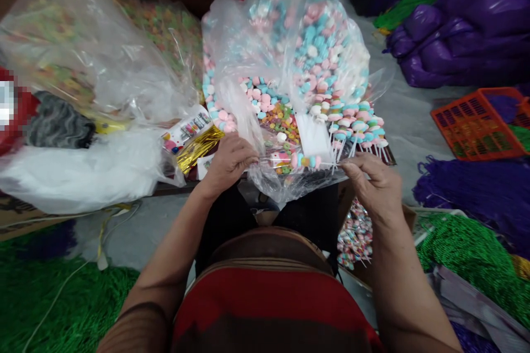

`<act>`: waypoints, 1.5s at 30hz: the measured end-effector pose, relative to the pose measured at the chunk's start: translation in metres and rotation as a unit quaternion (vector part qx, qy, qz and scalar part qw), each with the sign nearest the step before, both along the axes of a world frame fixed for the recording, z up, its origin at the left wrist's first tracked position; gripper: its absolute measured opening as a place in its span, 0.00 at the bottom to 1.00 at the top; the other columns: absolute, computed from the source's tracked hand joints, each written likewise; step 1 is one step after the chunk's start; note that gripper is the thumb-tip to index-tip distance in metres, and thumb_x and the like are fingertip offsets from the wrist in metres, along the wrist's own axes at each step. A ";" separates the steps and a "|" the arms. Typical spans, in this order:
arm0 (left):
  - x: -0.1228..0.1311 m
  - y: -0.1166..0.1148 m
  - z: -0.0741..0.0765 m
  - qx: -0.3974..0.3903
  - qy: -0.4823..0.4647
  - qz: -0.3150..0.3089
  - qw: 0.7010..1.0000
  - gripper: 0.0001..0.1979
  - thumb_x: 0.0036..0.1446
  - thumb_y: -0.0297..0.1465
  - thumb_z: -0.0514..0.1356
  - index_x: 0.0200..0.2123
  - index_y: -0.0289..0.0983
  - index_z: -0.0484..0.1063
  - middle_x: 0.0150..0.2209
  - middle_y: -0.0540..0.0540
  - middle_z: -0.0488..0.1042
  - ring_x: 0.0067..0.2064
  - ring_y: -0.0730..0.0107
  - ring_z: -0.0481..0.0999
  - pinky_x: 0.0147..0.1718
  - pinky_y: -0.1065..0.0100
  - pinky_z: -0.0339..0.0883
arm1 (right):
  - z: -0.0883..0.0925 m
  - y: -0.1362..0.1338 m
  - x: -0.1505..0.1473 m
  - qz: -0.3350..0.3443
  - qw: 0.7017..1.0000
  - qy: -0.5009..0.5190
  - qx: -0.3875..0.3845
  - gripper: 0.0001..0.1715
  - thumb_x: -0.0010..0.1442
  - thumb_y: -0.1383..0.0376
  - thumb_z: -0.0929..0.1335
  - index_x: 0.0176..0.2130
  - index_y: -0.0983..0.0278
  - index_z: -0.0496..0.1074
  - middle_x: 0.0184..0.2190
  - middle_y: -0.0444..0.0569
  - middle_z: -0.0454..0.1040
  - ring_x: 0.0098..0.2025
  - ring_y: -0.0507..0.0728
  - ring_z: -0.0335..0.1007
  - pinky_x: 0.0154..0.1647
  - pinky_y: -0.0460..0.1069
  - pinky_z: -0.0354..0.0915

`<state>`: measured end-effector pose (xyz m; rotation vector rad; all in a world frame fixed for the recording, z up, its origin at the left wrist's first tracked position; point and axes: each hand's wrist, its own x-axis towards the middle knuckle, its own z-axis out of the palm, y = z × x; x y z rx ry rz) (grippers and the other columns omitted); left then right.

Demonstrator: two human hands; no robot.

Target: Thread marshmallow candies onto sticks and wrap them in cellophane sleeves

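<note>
A big clear plastic bag (290, 38) full of pink, blue and white candy rings stands in front of me. My left hand (228, 161) is closed on the bag's crumpled lower edge, beside a heap of multicoloured candy rings (281, 121). My right hand (372, 182) pinches the white sticks of a candy skewer (314, 162) lying across the bag's front. A row of finished pink and blue candy sticks (356, 121) lies just above my right hand.
More clear bags of coloured candy (83, 44) sit at the left, with gold twist ties (199, 149) and a white bag (83, 171). Purple bags (467, 27), an orange crate (480, 121), purple and green bead strands (472, 253) lie right. A box of lollipops (356, 237) sits below.
</note>
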<state>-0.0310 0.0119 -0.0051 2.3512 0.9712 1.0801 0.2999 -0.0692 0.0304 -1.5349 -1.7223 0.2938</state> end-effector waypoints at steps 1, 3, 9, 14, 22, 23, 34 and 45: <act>0.001 -0.001 0.000 0.017 0.011 0.007 1.000 0.20 0.69 0.46 0.54 0.35 0.42 0.79 0.32 0.46 0.79 0.38 0.65 0.75 0.54 0.56 0.65 | -0.003 -0.001 0.000 -0.004 1.000 -0.004 0.000 0.19 0.66 0.49 0.69 0.31 0.56 0.80 0.26 0.46 0.78 0.38 0.60 0.77 0.46 0.56 0.71; 0.002 -0.002 0.000 0.038 0.025 0.015 0.999 0.19 0.69 0.45 0.54 0.35 0.42 0.79 0.31 0.48 0.79 0.39 0.65 0.74 0.56 0.56 0.63 | -0.010 -0.002 -0.001 -0.008 1.000 0.001 -0.002 0.20 0.67 0.49 0.68 0.30 0.55 0.79 0.26 0.46 0.78 0.41 0.61 0.78 0.48 0.56 0.71; 0.004 -0.005 -0.004 0.030 0.044 0.029 0.998 0.21 0.70 0.45 0.52 0.34 0.41 0.78 0.31 0.47 0.77 0.38 0.65 0.73 0.55 0.57 0.63 | -0.024 -0.006 -0.009 -0.004 0.996 0.081 -0.035 0.23 0.66 0.49 0.68 0.26 0.57 0.76 0.22 0.44 0.75 0.40 0.60 0.79 0.55 0.57 0.72; 0.004 -0.006 -0.001 -0.051 0.091 -0.005 0.995 0.25 0.71 0.48 0.49 0.44 0.38 0.80 0.35 0.43 0.80 0.40 0.65 0.76 0.42 0.65 0.66 | -0.025 -0.007 -0.007 0.010 0.989 0.135 -0.063 0.19 0.63 0.49 0.71 0.28 0.58 0.77 0.25 0.42 0.76 0.37 0.57 0.77 0.62 0.58 0.68; 0.012 0.004 0.008 -0.124 0.174 -0.104 0.971 0.23 0.69 0.47 0.54 0.54 0.38 0.79 0.46 0.41 0.84 0.47 0.62 0.82 0.43 0.68 0.68 | -0.026 -0.008 -0.014 0.012 0.982 0.171 -0.082 0.13 0.60 0.53 0.74 0.31 0.58 0.79 0.28 0.44 0.79 0.41 0.58 0.78 0.52 0.54 0.70; 0.014 0.005 0.011 -0.122 0.188 -0.114 0.968 0.22 0.69 0.46 0.55 0.53 0.39 0.79 0.46 0.42 0.84 0.46 0.62 0.82 0.42 0.67 0.67 | -0.026 -0.008 -0.015 0.008 0.981 0.177 -0.083 0.12 0.60 0.53 0.74 0.31 0.58 0.80 0.29 0.44 0.79 0.40 0.57 0.78 0.51 0.54 0.71; 0.040 0.008 0.032 0.067 0.264 -0.088 0.958 0.11 0.69 0.35 0.57 0.44 0.37 0.78 0.36 0.43 0.79 0.43 0.60 0.78 0.50 0.55 0.65 | -0.038 -0.017 -0.046 -0.007 0.924 0.324 -0.201 0.25 0.56 0.46 0.76 0.22 0.62 0.76 0.18 0.42 0.70 0.27 0.53 0.69 0.36 0.50 0.68; 0.042 -0.023 0.060 0.099 -0.191 0.012 0.977 0.13 0.63 0.39 0.64 0.50 0.47 0.72 0.44 0.48 0.78 0.49 0.64 0.79 0.57 0.53 0.70 | -0.025 -0.006 -0.079 0.078 0.753 0.601 -0.255 0.17 0.50 0.50 0.80 0.34 0.58 0.82 0.20 0.38 0.65 0.23 0.50 0.59 0.42 0.52 0.73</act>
